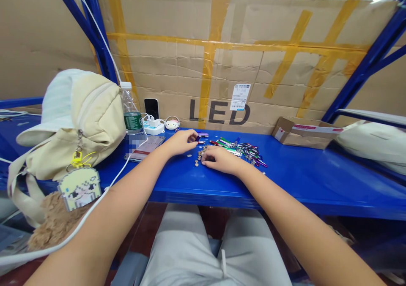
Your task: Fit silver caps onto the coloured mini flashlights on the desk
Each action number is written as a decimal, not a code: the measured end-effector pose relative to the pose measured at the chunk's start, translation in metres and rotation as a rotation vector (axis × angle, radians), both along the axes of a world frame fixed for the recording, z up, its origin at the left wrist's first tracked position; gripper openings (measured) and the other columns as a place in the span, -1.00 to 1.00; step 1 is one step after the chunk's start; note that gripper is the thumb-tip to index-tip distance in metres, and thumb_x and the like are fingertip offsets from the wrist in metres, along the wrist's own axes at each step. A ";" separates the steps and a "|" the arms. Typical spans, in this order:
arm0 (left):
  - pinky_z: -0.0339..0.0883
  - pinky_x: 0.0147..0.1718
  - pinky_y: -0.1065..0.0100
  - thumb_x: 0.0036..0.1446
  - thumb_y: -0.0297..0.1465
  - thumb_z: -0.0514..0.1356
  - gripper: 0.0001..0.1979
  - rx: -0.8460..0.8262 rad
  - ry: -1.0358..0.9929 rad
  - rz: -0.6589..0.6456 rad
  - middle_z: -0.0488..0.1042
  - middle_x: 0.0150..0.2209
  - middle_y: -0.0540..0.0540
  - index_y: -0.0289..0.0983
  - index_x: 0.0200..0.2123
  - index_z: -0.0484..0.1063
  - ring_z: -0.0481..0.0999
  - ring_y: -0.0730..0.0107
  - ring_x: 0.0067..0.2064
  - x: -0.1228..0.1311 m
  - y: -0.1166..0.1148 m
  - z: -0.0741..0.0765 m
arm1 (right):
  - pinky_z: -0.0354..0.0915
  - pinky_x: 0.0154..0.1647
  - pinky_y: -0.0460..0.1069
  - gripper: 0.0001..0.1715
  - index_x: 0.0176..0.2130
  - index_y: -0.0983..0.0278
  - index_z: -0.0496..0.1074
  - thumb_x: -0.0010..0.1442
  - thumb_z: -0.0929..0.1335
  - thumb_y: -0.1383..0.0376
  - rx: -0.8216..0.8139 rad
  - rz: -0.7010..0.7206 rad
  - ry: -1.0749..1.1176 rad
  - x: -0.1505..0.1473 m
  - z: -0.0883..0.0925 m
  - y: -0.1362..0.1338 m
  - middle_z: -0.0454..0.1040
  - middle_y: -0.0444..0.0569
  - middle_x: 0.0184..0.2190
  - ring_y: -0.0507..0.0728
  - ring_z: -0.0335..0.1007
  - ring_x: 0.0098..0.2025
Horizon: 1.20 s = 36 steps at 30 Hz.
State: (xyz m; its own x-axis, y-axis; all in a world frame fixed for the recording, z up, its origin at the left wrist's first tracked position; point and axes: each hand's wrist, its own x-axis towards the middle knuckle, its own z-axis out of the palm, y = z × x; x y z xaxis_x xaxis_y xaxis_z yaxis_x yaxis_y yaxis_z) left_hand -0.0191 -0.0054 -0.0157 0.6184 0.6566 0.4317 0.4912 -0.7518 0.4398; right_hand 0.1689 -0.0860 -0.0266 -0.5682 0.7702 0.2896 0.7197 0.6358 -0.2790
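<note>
My left hand (183,142) hovers over the blue tabletop with curled fingers around a small dark purple tube (198,138). Close to its fingertips is a small red and silver piece (202,142). My right hand (221,159) rests on the table, fingers bent and pressed together at a cluster of small round metallic discs (199,154). What its fingertips pinch, if anything, is hidden. Behind and right of that hand lies a heap of slim metallic tubes (249,151) in green, red, purple and silver, with small clips or rings. A few more purple tubes (203,134) lie beyond my left hand.
On the left stand a cream backpack (101,108), a water bottle (131,113), a white power strip (154,127) and a phone-like slab (147,148). A white cable (111,184) crosses near my left arm. An open cardboard box (304,134) sits right; a cardboard sheet (177,74) backs the table (301,176).
</note>
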 end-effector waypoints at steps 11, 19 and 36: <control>0.36 -0.17 0.29 0.04 -0.35 0.14 -0.76 0.011 0.111 -0.059 0.53 -0.22 -0.10 -0.28 -0.20 0.43 0.50 0.29 -0.21 -0.001 0.001 -0.001 | 0.27 -0.32 -0.06 -0.89 -0.35 0.26 0.51 0.05 0.38 0.30 -0.173 -0.125 0.041 0.020 0.008 -0.005 0.53 -0.07 -0.35 0.07 0.41 -0.34; 0.37 -0.19 0.30 0.05 -0.33 0.16 -0.73 -0.023 0.114 -0.106 0.53 -0.23 -0.12 -0.30 -0.17 0.43 0.52 0.29 -0.21 0.001 -0.001 -0.002 | 0.31 -0.30 -0.06 -0.83 -0.30 0.24 0.51 0.03 0.36 0.38 -0.213 -0.179 0.064 0.024 0.008 -0.004 0.56 -0.09 -0.31 0.08 0.45 -0.30; 0.36 -0.21 0.33 0.05 -0.37 0.15 -0.74 -0.107 0.095 -0.241 0.53 -0.20 -0.10 -0.29 -0.15 0.41 0.51 0.30 -0.18 0.011 -0.017 0.000 | 0.35 -0.32 -0.02 -0.79 -0.35 0.28 0.42 -0.01 0.42 0.21 -0.023 -0.240 0.669 0.022 0.003 0.006 0.52 -0.05 -0.41 0.08 0.44 -0.36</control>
